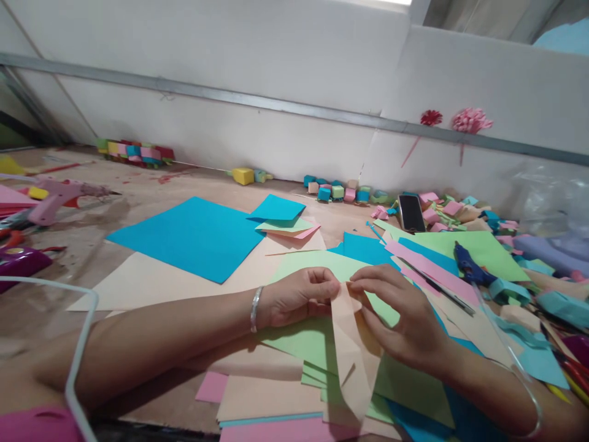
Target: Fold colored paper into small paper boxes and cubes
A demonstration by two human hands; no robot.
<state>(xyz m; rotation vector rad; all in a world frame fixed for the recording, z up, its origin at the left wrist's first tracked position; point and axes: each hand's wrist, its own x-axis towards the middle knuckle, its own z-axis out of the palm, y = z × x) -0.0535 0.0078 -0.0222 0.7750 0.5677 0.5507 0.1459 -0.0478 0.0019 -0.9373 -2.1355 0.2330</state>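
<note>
A folded strip of peach paper [348,350] hangs between my two hands over the table. My left hand [301,299] pinches its upper edge between thumb and fingers. My right hand [405,313] is closed on the same paper from the other side, fingers bent against its upper right edge. Creased flaps show along the strip, and its lower end reaches down over the sheets below. Under my hands lies a light green sheet [299,341], on top of several loose peach, pink and blue sheets.
To the left lie a large blue sheet [193,236] and a pink glue gun [57,196]. At right are scissors [437,285], a blue glue gun [470,265], a phone [411,213] and heaped small folded pieces [453,207]. Small paper boxes [337,191] line the wall.
</note>
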